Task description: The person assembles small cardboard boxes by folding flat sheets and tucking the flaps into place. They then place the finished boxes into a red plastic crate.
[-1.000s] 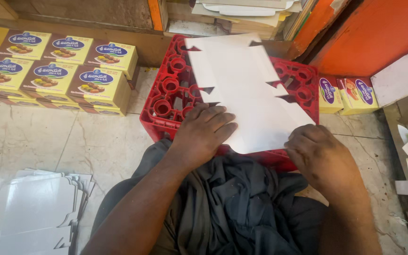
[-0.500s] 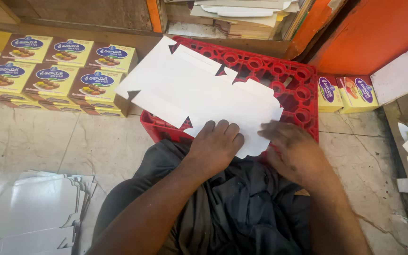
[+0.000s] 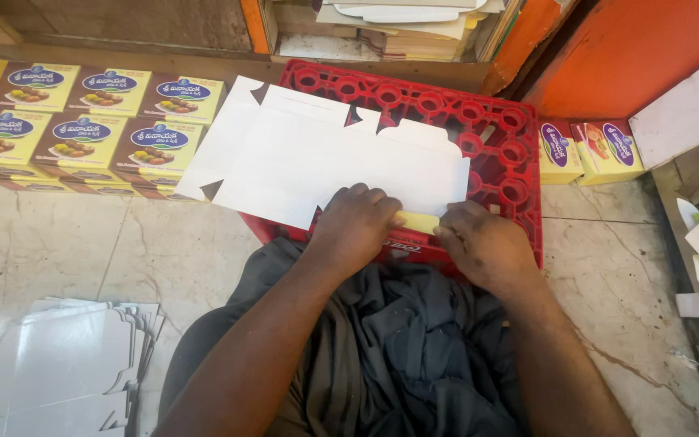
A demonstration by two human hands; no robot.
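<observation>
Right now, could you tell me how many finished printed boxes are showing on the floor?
8 show: six in two rows of three left of the red crate, e.g., and two to its right. More seem stacked underneath the left group.

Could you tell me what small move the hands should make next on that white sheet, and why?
Probably press the near flap flat along its fold: both hands, left and right, pinch that edge of the sheet, its yellow side turned up, over the red crate.

Matt white card blank (image 3: 325, 158) – glossy red plastic crate (image 3: 499, 154), polished stone floor (image 3: 82, 251).
</observation>
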